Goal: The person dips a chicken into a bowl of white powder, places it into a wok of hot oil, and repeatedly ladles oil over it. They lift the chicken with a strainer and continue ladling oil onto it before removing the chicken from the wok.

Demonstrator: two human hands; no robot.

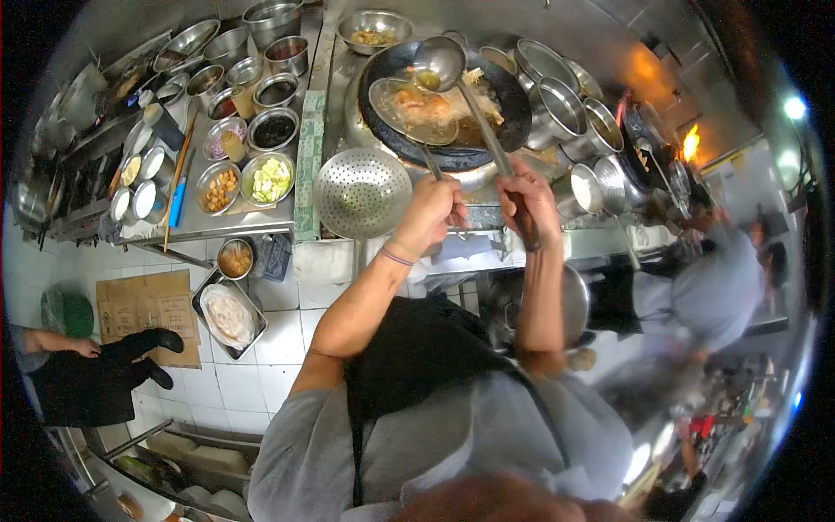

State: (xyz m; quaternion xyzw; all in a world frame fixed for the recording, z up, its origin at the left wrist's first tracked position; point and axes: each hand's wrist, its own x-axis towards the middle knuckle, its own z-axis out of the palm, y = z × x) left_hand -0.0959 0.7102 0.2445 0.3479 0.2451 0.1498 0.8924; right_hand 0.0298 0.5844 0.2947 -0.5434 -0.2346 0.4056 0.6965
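Note:
A large black wok [513, 117] on the stove holds frying food in oil. My left hand [435, 209] is closed round the handle of a round wire strainer [391, 97], which lies in the wok over pale orange pieces. In my right hand [531, 200] is the handle of a metal ladle [439, 59]; its bowl, with some yellowish liquid inside, is above the far part of the wok. A perforated skimmer [362, 187] rests left of the wok, near my left forearm.
Metal bowls with chopped ingredients [270, 180] stand at the left, stacked pots [557, 109] at the right. Flames [691, 143] rise further right, near a co-worker [713, 283]. Another person's hand [85, 348] shows at far left. A tray [252, 335] sits low, left of me.

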